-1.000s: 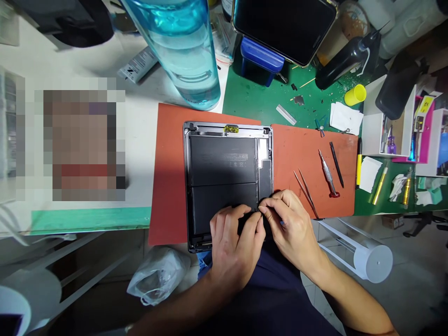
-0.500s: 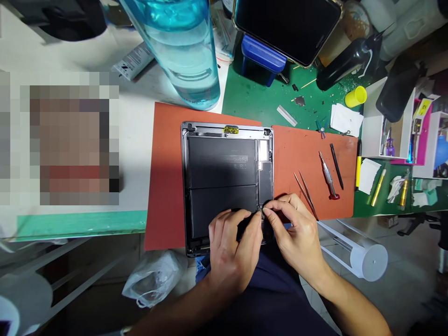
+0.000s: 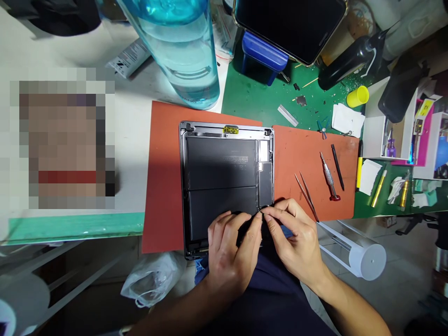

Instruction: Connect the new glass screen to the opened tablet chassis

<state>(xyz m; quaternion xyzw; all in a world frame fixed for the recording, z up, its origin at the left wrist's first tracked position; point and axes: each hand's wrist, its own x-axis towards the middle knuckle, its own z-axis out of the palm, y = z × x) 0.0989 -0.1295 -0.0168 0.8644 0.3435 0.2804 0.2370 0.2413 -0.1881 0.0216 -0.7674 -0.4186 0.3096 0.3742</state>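
Observation:
An opened tablet (image 3: 222, 163), its black battery cells bare to view, lies close to the front edge of the bench. My left hand (image 3: 233, 252) rests on its lower part with fingers bent, the thumb tip pressed down near the right-hand side. Opposite that thumb, my right hand (image 3: 296, 233) pinches with thumb and forefinger at the inner right edge. Whatever sits between those fingertips is too small to make out. Right of the tablet, tweezers (image 3: 305, 193), a screwdriver (image 3: 329, 175) and a black stick-like tool (image 3: 337, 166) lie on the mat.
An orange-red mat (image 3: 164, 186) lies under the tablet. Behind it stand a blue water bottle (image 3: 189, 60) and a phone (image 3: 287, 23) above a blue stand (image 3: 264, 51). A yellow cap (image 3: 357, 96) and white organizer boxes (image 3: 376, 121) are at right. A plastic bag (image 3: 152, 280) hangs below.
My right hand's fingertips have shifted slightly down and left, staying at the tablet's right edge. My left hand stays almost in place. The view has moved a little.

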